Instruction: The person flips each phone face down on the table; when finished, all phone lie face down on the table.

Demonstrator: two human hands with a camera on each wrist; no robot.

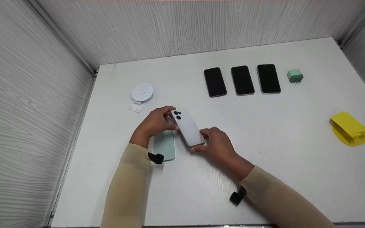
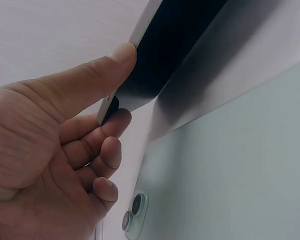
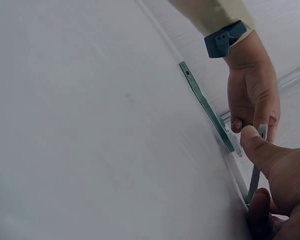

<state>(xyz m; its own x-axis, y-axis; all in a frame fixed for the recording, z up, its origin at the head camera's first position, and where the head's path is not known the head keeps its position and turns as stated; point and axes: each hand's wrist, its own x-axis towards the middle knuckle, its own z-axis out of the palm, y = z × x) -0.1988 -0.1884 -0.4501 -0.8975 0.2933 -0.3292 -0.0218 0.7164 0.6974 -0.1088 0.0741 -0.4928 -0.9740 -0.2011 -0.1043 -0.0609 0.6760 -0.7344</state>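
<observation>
A white phone point(image 1: 188, 128), its back with three dark lenses facing up, is held by both hands over the white table. My left hand point(image 1: 157, 122) pinches its upper left corner, thumb along the edge. At the lower right end my right hand point(image 1: 219, 145) grips it between thumb and fingers. The left wrist view shows the phone's dark screen point(image 2: 175, 45) facing down, tilted above the surface. Beneath my left wrist a mint green phone point(image 1: 165, 147) lies back up, partly covered by that hand; its two lenses point(image 2: 135, 210) show in the left wrist view.
Three dark phones point(image 1: 242, 80) lie in a row at the back, screens up. Right of them sits a green plug adapter point(image 1: 295, 76). A yellow stand point(image 1: 348, 128) is at the far right. A white round disc point(image 1: 142, 92) with a small clear piece point(image 1: 136, 107) lies back left.
</observation>
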